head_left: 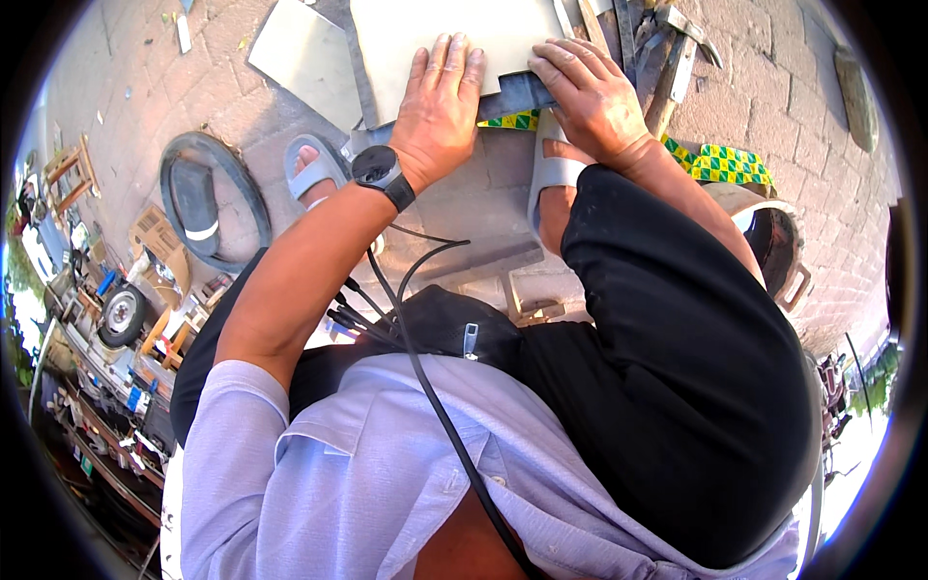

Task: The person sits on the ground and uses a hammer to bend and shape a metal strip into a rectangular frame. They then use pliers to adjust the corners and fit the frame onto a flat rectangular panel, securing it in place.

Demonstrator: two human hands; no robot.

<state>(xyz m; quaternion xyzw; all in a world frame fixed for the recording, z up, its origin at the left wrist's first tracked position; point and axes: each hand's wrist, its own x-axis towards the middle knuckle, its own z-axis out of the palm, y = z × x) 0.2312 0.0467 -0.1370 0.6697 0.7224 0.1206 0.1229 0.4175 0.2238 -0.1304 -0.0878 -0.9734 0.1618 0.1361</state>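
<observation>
My left hand (443,111) lies flat on a pale cream sheet (416,29), fingers stretched out and pointing away from me. My right hand (594,101) rests at the right of the sheet's near edge. Its fingers are extended and lie over the sheet and a dark grey flat piece (522,95) that shows beneath it. A square notch is cut from the cream sheet's near edge, between my hands. Under the left side, another pale sheet (309,63) lies at an angle on the paving.
A hammer (688,27) lies among wooden pieces at the right. Green-and-yellow patterned material (730,166) and a bucket (778,242) are beside my right leg. Left are a black rubber ring (253,208), a small wheel (122,314) and clutter. Black cables (401,309) cross my lap.
</observation>
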